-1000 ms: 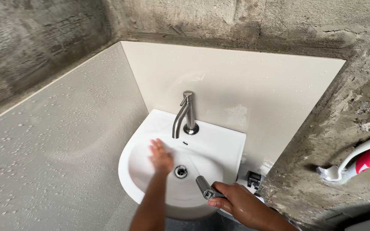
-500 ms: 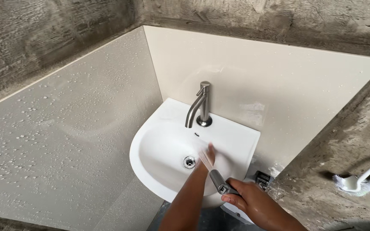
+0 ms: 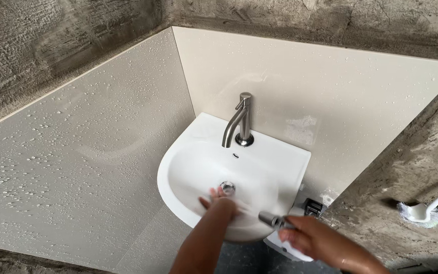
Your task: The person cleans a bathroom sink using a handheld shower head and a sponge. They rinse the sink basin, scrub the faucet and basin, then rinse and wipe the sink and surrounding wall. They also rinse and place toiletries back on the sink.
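A small white wall basin (image 3: 188,152) hangs in the corner, with a steel tap (image 3: 238,122) at its back and a round drain (image 3: 227,187) in the bowl. My left hand (image 3: 220,203) lies flat inside the bowl, just in front of the drain, fingers spread on the wet surface. My right hand (image 3: 314,237) grips a grey hand-held sprayer (image 3: 272,219) at the basin's right front edge, its nozzle pointing left toward my left hand.
Beige panels (image 3: 87,152) speckled with water drops line the corner, with rough concrete above. A concrete ledge (image 3: 406,177) to the right carries a red-and-white brush (image 3: 432,210). A dark wall fitting (image 3: 313,207) sits beside the basin's right side.
My left hand slid from the bowl's right side to the front, near the drain. The sprayer dropped lower and now points sideways. The view shifted slightly.
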